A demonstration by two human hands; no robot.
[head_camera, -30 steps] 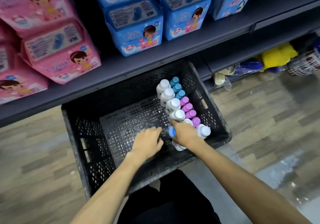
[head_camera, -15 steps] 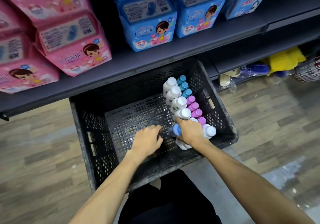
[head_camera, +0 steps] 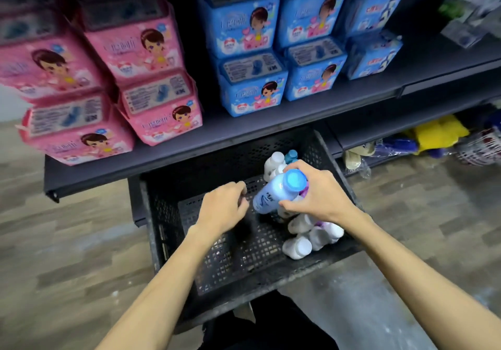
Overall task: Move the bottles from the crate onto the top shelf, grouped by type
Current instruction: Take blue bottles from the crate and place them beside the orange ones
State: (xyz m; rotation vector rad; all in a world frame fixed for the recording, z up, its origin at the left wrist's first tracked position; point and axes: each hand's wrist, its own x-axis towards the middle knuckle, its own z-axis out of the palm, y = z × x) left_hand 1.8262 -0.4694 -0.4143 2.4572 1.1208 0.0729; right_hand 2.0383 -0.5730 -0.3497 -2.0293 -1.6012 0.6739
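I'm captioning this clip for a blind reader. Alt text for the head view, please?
A person's right hand holds a blue-capped white bottle over a black crate of more bottles, the left hand curled beside it. Pink packs and blue packs fill the shelf above.

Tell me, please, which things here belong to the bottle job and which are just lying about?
Job:
- crate
- blue-capped bottle, in the grip of the right hand
- other bottles, in the crate
- left hand, over the crate

Lying about:
- pink packs and blue packs, on the shelf
- yellow item, lower right
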